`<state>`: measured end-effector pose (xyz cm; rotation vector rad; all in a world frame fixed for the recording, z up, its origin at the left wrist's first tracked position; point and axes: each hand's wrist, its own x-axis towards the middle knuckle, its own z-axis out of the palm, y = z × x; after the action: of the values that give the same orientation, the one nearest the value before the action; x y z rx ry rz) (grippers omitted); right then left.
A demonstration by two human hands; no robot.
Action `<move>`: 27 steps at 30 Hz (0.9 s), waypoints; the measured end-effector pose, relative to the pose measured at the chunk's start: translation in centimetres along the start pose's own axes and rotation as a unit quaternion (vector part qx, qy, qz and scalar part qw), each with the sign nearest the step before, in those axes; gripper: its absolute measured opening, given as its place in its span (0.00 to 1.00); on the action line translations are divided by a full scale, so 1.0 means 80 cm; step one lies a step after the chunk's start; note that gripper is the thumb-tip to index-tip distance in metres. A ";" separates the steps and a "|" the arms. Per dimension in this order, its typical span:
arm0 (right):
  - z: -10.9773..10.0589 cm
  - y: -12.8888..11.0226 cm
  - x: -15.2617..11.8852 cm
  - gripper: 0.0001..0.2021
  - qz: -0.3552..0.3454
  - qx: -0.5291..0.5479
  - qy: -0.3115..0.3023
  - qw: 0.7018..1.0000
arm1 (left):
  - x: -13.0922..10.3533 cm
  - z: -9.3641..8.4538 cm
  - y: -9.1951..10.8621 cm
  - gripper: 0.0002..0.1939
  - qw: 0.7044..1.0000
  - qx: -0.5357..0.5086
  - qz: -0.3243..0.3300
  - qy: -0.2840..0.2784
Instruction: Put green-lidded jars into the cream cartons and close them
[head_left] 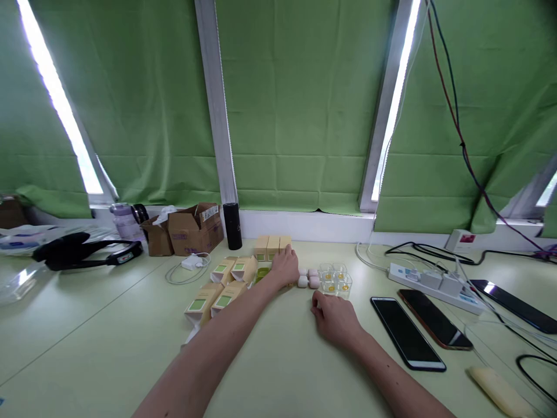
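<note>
My left hand [285,268] reaches forward, fingers closed at the rightmost small beige box [285,240] of a short row; the hand hides the fingertips and the box's lower part. A green item [261,273] shows just left of this hand. To its right are small white and pinkish blocks [314,282], beside clear square cups [329,287] with something yellow inside. My right hand [336,318] rests on the table just in front of the cups, fingers curled and nothing visible in them. Several beige paper packs with green labels [203,303] lie left of my left forearm.
At the back stand a black cylinder [232,226] and an open cardboard box [194,227]. A white charger with cable [194,262] lies at left. To the right are phones [408,333], a power strip [435,287], loose cables and a pale yellow oblong object [500,392].
</note>
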<state>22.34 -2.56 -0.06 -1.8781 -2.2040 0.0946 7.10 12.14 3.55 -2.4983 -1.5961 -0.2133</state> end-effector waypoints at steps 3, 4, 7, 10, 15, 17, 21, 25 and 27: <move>0.000 0.000 0.001 0.05 -0.002 0.000 -0.001 1.000 | -0.002 -0.001 0.001 0.27 1.000 -0.009 -0.002 0.010; 0.000 0.001 0.001 0.06 -0.002 -0.001 0.000 1.000 | -0.003 -0.003 0.002 0.27 1.000 -0.014 -0.002 0.016; 0.001 0.001 0.001 0.05 -0.003 0.000 0.002 1.000 | -0.008 -0.014 0.000 0.23 0.998 -0.034 0.002 0.048; 0.002 0.002 0.000 0.05 -0.006 0.002 0.005 1.000 | -0.016 -0.036 -0.010 0.21 0.993 -0.061 0.015 0.101; 0.001 0.001 -0.001 0.05 -0.005 0.006 0.007 1.000 | -0.044 -0.074 -0.042 0.17 0.980 -0.106 0.004 0.170; 0.001 0.000 0.000 0.06 -0.005 0.006 0.007 1.000 | -0.061 -0.083 -0.052 0.16 0.976 -0.118 -0.014 0.184; 0.000 0.000 0.000 0.06 -0.004 0.006 0.007 1.000 | -0.103 -0.083 -0.061 0.14 0.972 -0.127 -0.039 0.191; 0.000 0.000 -0.001 0.06 -0.002 0.006 0.009 1.000 | -0.137 -0.067 -0.060 0.11 0.989 -0.085 -0.025 0.121; 0.000 0.000 -0.002 0.05 0.000 0.005 0.009 1.000 | -0.148 -0.057 -0.058 0.11 0.996 -0.053 -0.016 0.066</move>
<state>22.33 -2.72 -0.07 -1.8654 -2.1878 0.0876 -2.15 2.58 5.82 -2.4793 -1.6113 -0.4699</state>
